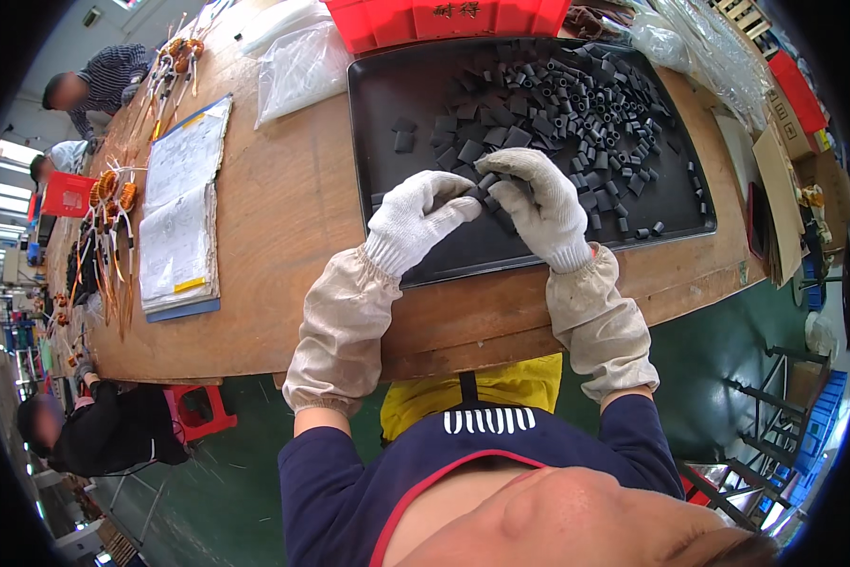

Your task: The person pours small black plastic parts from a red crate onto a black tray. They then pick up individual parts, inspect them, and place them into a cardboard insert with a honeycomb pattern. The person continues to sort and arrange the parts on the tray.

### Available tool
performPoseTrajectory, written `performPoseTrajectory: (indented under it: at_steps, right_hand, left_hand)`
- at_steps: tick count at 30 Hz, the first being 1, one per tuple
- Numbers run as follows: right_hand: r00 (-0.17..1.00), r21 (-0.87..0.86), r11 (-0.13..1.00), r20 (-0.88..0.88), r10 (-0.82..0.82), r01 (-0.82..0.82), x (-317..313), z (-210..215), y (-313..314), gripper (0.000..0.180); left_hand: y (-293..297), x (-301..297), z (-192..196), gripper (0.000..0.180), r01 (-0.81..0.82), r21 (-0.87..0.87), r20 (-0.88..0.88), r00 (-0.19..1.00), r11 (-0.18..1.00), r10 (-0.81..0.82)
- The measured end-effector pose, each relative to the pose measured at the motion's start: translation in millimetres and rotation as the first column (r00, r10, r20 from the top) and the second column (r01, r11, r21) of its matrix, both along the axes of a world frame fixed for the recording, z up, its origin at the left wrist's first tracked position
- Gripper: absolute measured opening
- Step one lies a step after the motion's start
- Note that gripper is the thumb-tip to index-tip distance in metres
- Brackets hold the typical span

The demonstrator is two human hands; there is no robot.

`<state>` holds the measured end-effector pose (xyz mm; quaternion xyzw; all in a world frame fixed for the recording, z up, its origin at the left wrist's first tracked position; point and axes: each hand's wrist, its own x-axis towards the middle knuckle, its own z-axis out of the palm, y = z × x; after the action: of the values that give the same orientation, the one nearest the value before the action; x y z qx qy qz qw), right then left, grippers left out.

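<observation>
Looking down, I saw my left hand (416, 219) and right hand (538, 203) pinching one small dark ferrite piece (486, 181) between them, the loose ferrite pile (576, 104) lying farther off, nearer the right.

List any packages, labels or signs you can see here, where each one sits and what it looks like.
Red crate: beyond the black tray, dark characters on its side.
Clear plastic bags: left of the tray, crumpled.
Red box: far right, rectangular.
Paper sheets: left, white, printed.

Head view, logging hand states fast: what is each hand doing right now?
Left hand: fingers curled, pinching a small dark piece over the black tray.
Right hand: curled, fingertips on the same piece.
</observation>
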<state>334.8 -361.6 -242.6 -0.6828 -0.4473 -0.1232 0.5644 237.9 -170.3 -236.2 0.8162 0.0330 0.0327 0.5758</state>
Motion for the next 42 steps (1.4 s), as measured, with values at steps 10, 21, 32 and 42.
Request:
performPoseTrajectory:
  at_steps: [10, 21, 32, 42]
  right_hand:
    - [0.931, 0.114, 0.989, -0.341, 0.128, -0.095, -4, -9, -1, 0.028]
    - [0.893, 0.127, 0.977, -0.397, 0.211, -0.174, -6, -8, 1, 0.027]
    - [0.977, 0.027, 0.989, -0.149, 0.15, -0.148, -3, 1, 2, 0.034]
    - [0.971, -0.183, 0.983, 0.235, 0.047, -0.004, 9, -1, 0, 0.033]
  left_hand:
    - [6, 3, -14, 0.028, 0.018, -0.142, 0.09, 0.996, 0.99, -0.005]
    - [9, 6, -25, 0.021, 0.027, -0.122, 0.188, 0.982, 0.992, -0.004]
    - [10, 0, -14, 0.029, 0.022, -0.435, -0.069, 0.996, 0.9, -0.058]
    - [13, 2, -12, 0.031, 0.069, -0.355, -0.097, 0.989, 0.933, -0.11]
